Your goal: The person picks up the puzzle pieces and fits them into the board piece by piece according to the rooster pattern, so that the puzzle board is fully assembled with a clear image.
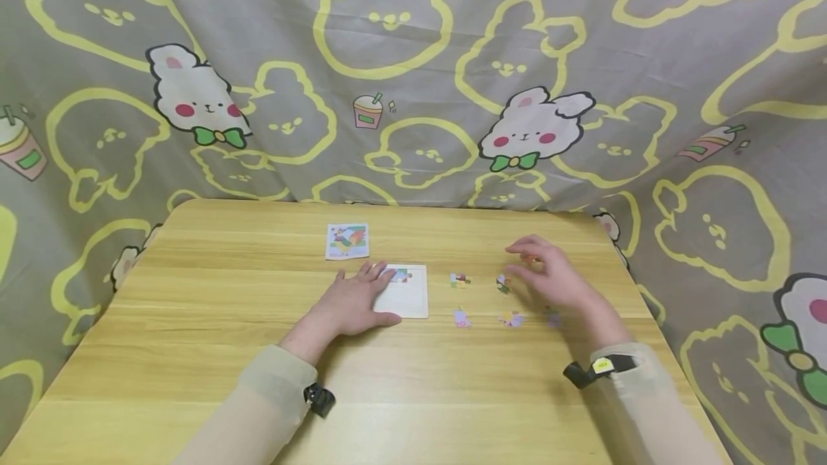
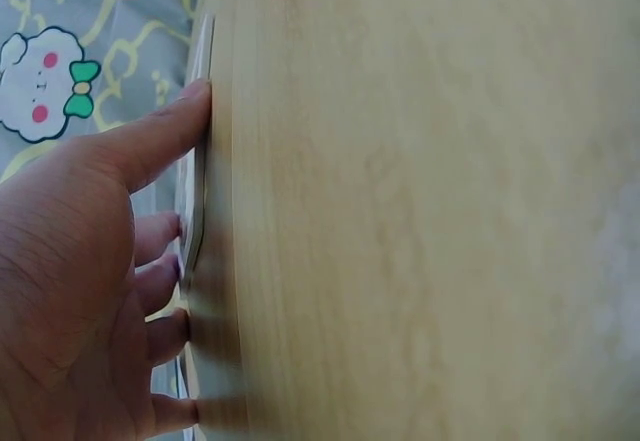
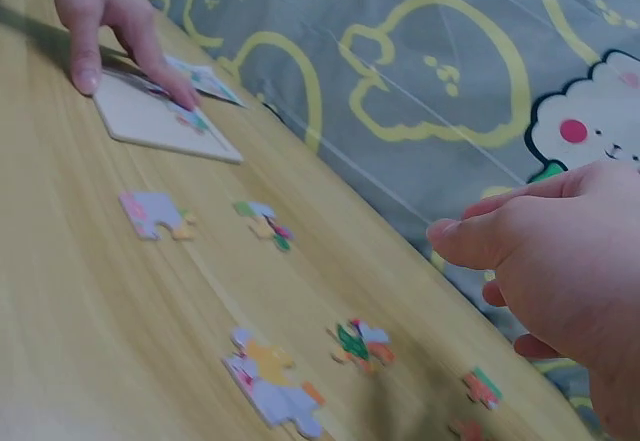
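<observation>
My left hand (image 1: 355, 300) lies spread over the left side of a white puzzle tray (image 1: 413, 303), thumb at the near edge and fingertips toward the far one. In the tray's upper part sits a colourful jigsaw piece (image 1: 402, 275), partly covered by the fingers. My right hand (image 1: 549, 275) hovers over the right side of the table, its thumb and forefinger apart and nothing seen between them. A small red and green piece (image 3: 483, 388) lies below it in the right wrist view. Close by is a green and lilac piece (image 1: 502, 283).
More loose jigsaw pieces lie right of the tray: a multicoloured one (image 1: 460, 280), a lilac one (image 1: 461, 318) and a yellow and lilac one (image 1: 510, 318). A picture card with a rooster (image 1: 347, 241) lies behind the tray. A patterned curtain (image 1: 413, 92) hangs behind the wooden table (image 1: 213, 293).
</observation>
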Action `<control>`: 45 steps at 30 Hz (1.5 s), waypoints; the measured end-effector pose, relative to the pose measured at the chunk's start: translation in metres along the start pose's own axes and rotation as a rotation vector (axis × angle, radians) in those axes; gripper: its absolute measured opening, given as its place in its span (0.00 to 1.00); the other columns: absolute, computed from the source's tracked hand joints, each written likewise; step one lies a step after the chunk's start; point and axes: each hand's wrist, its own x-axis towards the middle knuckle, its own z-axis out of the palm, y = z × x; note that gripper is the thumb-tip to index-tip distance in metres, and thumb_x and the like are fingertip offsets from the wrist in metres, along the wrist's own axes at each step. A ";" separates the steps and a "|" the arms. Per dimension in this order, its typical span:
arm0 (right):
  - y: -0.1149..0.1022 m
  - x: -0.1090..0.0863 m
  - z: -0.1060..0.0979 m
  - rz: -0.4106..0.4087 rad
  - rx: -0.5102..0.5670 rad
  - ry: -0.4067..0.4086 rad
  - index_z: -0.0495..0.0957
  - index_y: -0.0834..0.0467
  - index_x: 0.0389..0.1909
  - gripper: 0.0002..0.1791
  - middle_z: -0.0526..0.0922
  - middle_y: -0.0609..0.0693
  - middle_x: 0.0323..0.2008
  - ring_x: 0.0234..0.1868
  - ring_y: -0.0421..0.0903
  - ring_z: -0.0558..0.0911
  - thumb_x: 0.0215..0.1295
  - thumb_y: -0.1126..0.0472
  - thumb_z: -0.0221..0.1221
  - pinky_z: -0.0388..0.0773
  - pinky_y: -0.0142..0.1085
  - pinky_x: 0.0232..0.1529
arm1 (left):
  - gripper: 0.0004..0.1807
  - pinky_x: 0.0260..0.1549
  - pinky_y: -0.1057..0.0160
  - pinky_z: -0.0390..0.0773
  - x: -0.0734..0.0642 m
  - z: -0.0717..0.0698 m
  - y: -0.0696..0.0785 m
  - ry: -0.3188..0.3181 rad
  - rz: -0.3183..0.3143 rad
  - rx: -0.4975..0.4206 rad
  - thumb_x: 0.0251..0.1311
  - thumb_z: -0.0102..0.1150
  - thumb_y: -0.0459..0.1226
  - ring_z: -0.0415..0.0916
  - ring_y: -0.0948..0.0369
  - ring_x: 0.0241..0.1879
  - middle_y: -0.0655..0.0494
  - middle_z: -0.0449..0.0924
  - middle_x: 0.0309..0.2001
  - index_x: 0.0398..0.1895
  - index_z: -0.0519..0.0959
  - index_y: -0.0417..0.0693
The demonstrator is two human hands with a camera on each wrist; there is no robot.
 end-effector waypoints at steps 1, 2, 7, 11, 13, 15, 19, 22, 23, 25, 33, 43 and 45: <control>0.003 -0.001 -0.002 0.005 -0.006 0.006 0.81 0.66 0.62 0.20 0.80 0.56 0.59 0.56 0.66 0.79 0.70 0.67 0.68 0.75 0.65 0.60 | 0.55 0.72 0.26 0.49 0.000 0.000 0.000 0.000 0.001 0.001 0.63 0.61 0.70 0.47 0.44 0.82 0.50 0.50 0.84 0.85 0.58 0.53; 0.006 -0.003 -0.004 0.010 -0.009 0.011 0.81 0.66 0.62 0.20 0.80 0.56 0.59 0.55 0.66 0.79 0.70 0.67 0.68 0.75 0.65 0.60 | 0.55 0.72 0.26 0.49 0.001 0.001 0.000 0.001 0.003 0.001 0.63 0.61 0.70 0.47 0.44 0.82 0.50 0.50 0.84 0.85 0.58 0.53; 0.018 -0.006 -0.012 0.054 -0.022 0.009 0.80 0.68 0.63 0.21 0.79 0.58 0.60 0.56 0.64 0.81 0.72 0.65 0.68 0.75 0.66 0.58 | 0.55 0.72 0.25 0.49 0.002 0.001 0.001 0.003 0.002 -0.002 0.63 0.61 0.70 0.47 0.45 0.82 0.51 0.50 0.85 0.85 0.58 0.53; 0.027 -0.007 -0.015 0.081 -0.010 -0.007 0.79 0.69 0.63 0.22 0.78 0.60 0.59 0.57 0.65 0.79 0.72 0.65 0.67 0.78 0.63 0.58 | 0.55 0.69 0.20 0.46 0.000 0.001 0.000 0.006 -0.009 -0.005 0.62 0.60 0.71 0.47 0.45 0.82 0.52 0.50 0.85 0.85 0.58 0.54; 0.030 -0.007 -0.015 0.102 -0.001 -0.018 0.78 0.69 0.64 0.23 0.78 0.62 0.58 0.58 0.64 0.79 0.72 0.65 0.67 0.79 0.61 0.58 | 0.55 0.67 0.18 0.44 -0.001 0.000 0.000 0.003 -0.017 -0.007 0.62 0.60 0.71 0.47 0.46 0.82 0.53 0.50 0.85 0.86 0.58 0.55; 0.034 -0.008 -0.014 0.129 0.002 -0.028 0.78 0.69 0.64 0.23 0.78 0.63 0.58 0.58 0.64 0.78 0.72 0.65 0.67 0.79 0.60 0.60 | 0.55 0.67 0.17 0.43 -0.001 0.000 0.000 0.002 -0.020 -0.012 0.62 0.61 0.71 0.47 0.46 0.82 0.53 0.50 0.85 0.85 0.58 0.55; 0.040 -0.009 -0.011 0.180 -0.008 -0.029 0.79 0.68 0.65 0.23 0.76 0.61 0.59 0.60 0.62 0.77 0.73 0.64 0.67 0.72 0.61 0.65 | 0.55 0.66 0.17 0.43 0.000 0.000 0.000 0.002 -0.024 -0.021 0.61 0.62 0.71 0.45 0.41 0.82 0.54 0.51 0.84 0.85 0.59 0.55; 0.044 -0.008 -0.009 0.202 0.001 -0.016 0.79 0.68 0.65 0.23 0.74 0.61 0.60 0.62 0.62 0.74 0.73 0.64 0.67 0.69 0.61 0.66 | 0.55 0.66 0.16 0.42 0.001 0.001 0.000 0.000 -0.028 -0.023 0.61 0.62 0.71 0.44 0.38 0.82 0.54 0.51 0.84 0.85 0.59 0.56; 0.045 -0.008 -0.008 0.206 0.006 -0.011 0.79 0.69 0.64 0.23 0.73 0.61 0.61 0.62 0.63 0.73 0.73 0.64 0.67 0.69 0.62 0.66 | 0.55 0.65 0.16 0.42 0.001 0.001 0.000 0.000 -0.029 -0.022 0.61 0.62 0.71 0.44 0.37 0.81 0.54 0.51 0.84 0.85 0.59 0.56; 0.048 -0.007 -0.007 0.214 -0.002 0.004 0.78 0.69 0.65 0.24 0.72 0.62 0.61 0.63 0.63 0.72 0.73 0.64 0.67 0.69 0.62 0.66 | 0.56 0.65 0.16 0.42 0.001 0.001 0.000 -0.001 -0.031 -0.020 0.60 0.62 0.71 0.44 0.37 0.81 0.55 0.51 0.84 0.85 0.59 0.56; 0.058 -0.004 -0.005 0.272 -0.118 0.009 0.74 0.67 0.69 0.28 0.75 0.63 0.58 0.60 0.64 0.73 0.75 0.58 0.66 0.69 0.63 0.63 | 0.55 0.65 0.15 0.44 0.001 0.000 0.000 0.004 -0.035 -0.008 0.60 0.63 0.71 0.46 0.37 0.81 0.54 0.53 0.84 0.85 0.60 0.56; 0.055 0.002 -0.001 0.301 -0.155 -0.019 0.78 0.68 0.64 0.21 0.78 0.61 0.48 0.48 0.58 0.78 0.77 0.61 0.64 0.75 0.59 0.56 | 0.55 0.65 0.16 0.43 0.001 -0.001 0.001 0.004 -0.036 -0.001 0.61 0.62 0.71 0.46 0.39 0.81 0.54 0.51 0.84 0.85 0.59 0.56; 0.053 0.002 0.000 0.314 -0.161 -0.025 0.77 0.68 0.64 0.21 0.77 0.61 0.49 0.48 0.59 0.78 0.77 0.62 0.63 0.75 0.59 0.56 | 0.55 0.65 0.16 0.43 0.001 -0.001 0.001 0.003 -0.036 -0.003 0.61 0.62 0.71 0.46 0.39 0.81 0.54 0.51 0.84 0.85 0.59 0.56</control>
